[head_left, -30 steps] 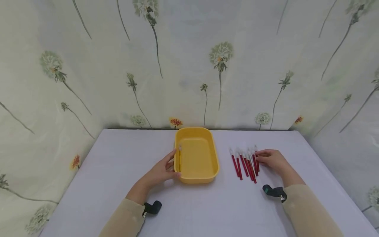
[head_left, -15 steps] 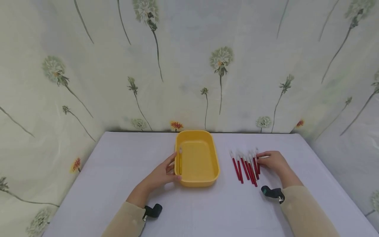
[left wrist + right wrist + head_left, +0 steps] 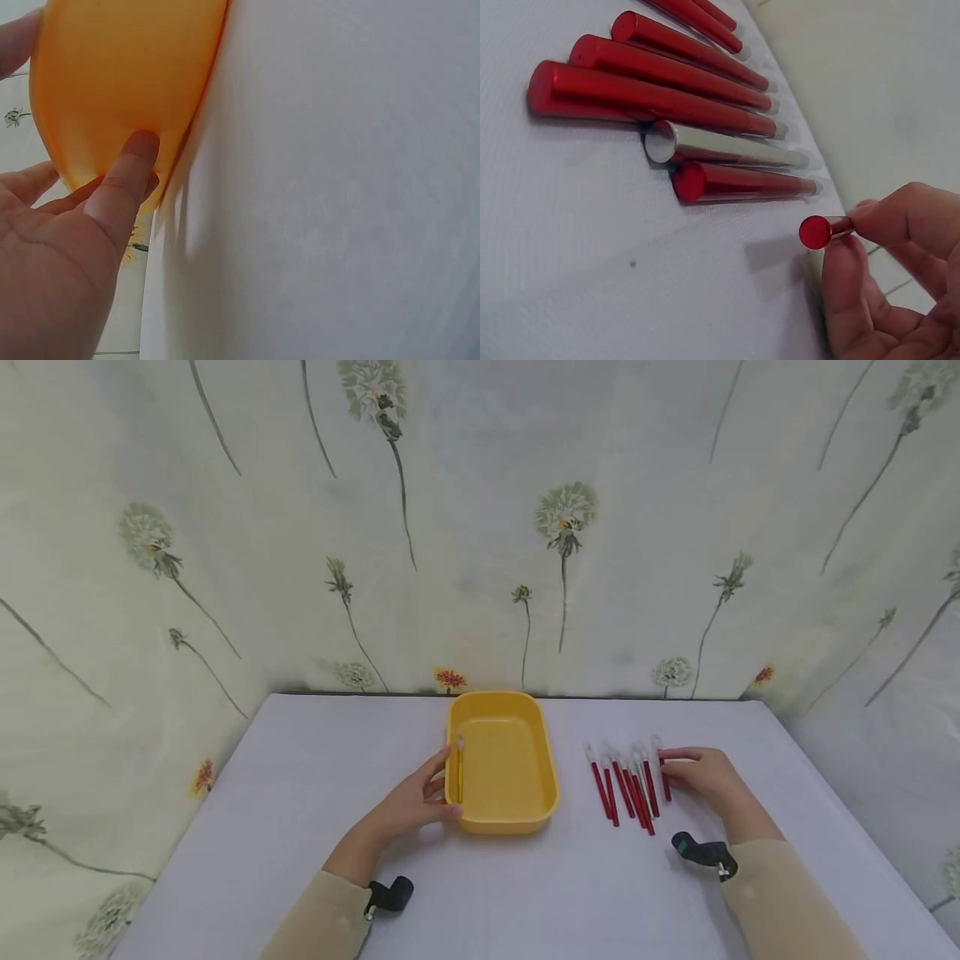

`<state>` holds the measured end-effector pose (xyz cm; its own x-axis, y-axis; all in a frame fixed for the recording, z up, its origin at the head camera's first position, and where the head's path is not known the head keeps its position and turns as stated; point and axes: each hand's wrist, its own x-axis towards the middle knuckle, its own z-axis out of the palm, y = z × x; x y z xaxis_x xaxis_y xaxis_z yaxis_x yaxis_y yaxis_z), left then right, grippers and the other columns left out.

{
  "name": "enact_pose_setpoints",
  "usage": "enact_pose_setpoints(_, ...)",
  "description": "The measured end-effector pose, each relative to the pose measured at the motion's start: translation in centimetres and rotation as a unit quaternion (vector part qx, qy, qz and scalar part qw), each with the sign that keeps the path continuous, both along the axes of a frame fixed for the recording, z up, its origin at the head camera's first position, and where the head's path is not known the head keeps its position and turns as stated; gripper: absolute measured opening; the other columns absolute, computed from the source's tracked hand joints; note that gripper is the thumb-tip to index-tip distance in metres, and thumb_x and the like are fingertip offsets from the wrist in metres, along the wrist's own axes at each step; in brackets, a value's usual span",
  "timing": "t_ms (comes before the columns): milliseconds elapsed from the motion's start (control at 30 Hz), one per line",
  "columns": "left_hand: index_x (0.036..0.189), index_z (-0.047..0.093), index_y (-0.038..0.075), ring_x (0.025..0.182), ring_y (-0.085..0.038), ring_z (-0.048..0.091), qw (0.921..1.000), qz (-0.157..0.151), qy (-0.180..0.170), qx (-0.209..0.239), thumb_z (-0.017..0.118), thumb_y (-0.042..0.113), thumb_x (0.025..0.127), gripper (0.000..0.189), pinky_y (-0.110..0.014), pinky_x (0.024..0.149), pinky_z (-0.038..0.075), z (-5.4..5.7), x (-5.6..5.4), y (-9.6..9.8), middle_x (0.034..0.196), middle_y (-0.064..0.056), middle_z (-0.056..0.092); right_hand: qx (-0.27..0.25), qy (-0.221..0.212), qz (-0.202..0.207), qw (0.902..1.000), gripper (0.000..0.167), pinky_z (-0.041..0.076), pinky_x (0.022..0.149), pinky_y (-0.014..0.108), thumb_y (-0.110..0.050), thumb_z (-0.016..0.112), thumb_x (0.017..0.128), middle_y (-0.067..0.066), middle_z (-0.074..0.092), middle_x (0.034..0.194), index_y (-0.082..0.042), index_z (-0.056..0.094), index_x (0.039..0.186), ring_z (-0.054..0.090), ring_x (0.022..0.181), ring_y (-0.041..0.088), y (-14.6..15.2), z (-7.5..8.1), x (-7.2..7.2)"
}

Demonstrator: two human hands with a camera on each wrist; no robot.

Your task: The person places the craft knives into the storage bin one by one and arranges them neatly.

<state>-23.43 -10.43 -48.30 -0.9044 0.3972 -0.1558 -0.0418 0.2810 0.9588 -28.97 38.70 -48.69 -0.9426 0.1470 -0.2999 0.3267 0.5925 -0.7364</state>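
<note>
My right hand (image 3: 708,777) pinches a red craft knife (image 3: 815,232) between thumb and fingers, its round butt end facing the right wrist camera. It is raised off the cloth, with a shadow below it. Just left of it lie several more red craft knives (image 3: 617,793) with clear caps pointing away, and one silver craft knife (image 3: 720,145) among them. At centre stands a yellow tray (image 3: 510,768); inside, along its left wall, is a yellow craft knife (image 3: 460,777). My left hand (image 3: 412,797) grips the tray's left side, thumb at the near corner.
A white cloth covers the table (image 3: 540,893). Behind its far edge hangs a curtain (image 3: 465,527) printed with dandelions, which also runs along both sides. Each wrist wears a small black camera.
The right hand has drawn the pinched red craft knife a little to the right, away from the row. My left hand stays on the tray. The head view has shifted slightly.
</note>
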Motion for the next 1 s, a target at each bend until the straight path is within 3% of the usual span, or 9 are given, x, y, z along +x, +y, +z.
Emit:
enact_pose_setpoints(167,0.162,0.018,0.024,0.144,-0.026,0.038,1.0000,-0.002,-0.002,0.002,0.083,0.030,0.083,0.102,-0.044,0.111,0.040,-0.1,0.0,0.0,0.166,-0.002,0.021,-0.037,0.006,-0.008,0.9993,0.051,0.055,0.075,0.024,-0.026,0.069,0.095,0.022,0.063,0.127,0.001,0.058,0.137,0.065,0.088,0.009,0.4,0.6,0.9)
enact_pose_setpoints(367,0.161,0.020,0.025,0.145,-0.026,0.037,1.0000,0.003,-0.006,0.002,0.084,0.029,0.083,0.102,-0.044,0.111,0.040,-0.1,0.0,-0.1,0.166,-0.002,0.021,-0.138,0.006,-0.014,0.9903,0.058,0.058,0.082,0.023,-0.025,0.069,0.096,0.025,0.049,0.141,0.002,0.050,0.144,0.064,0.092,0.005,0.2,2.2,1.6)
enact_pose_setpoints(533,0.161,0.019,0.024,0.145,-0.026,0.037,1.0000,0.003,-0.006,0.007,0.084,0.027,0.083,0.102,-0.044,0.112,0.039,0.0,-0.1,-0.1,0.166,-0.002,0.021,-0.182,0.006,-0.026,0.9830,0.058,0.058,0.086,0.027,-0.027,0.071,0.095,0.011,0.060,0.125,-0.002,0.052,0.144,0.066,0.091,0.006,-0.5,3.6,2.0)
enact_pose_setpoints(700,0.161,0.020,0.025,0.145,-0.024,0.037,0.9999,0.004,-0.009,0.004,0.084,0.028,0.083,0.102,-0.043,0.112,0.039,0.1,-0.1,0.0,0.166,0.000,0.021,-0.213,0.029,-0.005,0.9766,0.055,0.057,0.086,0.026,-0.024,0.071,0.095,-0.007,0.065,0.104,-0.001,0.053,0.142,0.069,0.091,0.007,-1.6,4.9,2.7)
enact_pose_setpoints(867,0.161,0.019,0.025,0.145,-0.025,0.037,1.0000,0.002,-0.007,0.005,0.084,0.026,0.083,0.101,-0.043,0.112,0.039,-0.1,-0.1,0.0,0.166,-0.001,0.021,-0.236,0.057,0.019,0.9699,0.055,0.057,0.086,0.025,-0.021,0.070,0.096,-0.008,0.065,0.104,0.002,0.052,0.142,0.069,0.095,0.008,-3.7,6.4,3.3)
enact_pose_setpoints(1000,0.161,0.020,0.025,0.145,-0.025,0.037,1.0000,0.003,-0.005,0.004,0.084,0.026,0.083,0.101,-0.043,0.112,0.039,-0.1,-0.1,-0.1,0.166,-0.002,0.021,-0.274,0.068,0.031,0.9589,0.044,0.058,0.084,0.024,-0.017,0.070,0.095,-0.007,0.067,0.103,-0.001,0.060,0.135,0.069,0.095,0.009,-5.8,7.3,3.4)
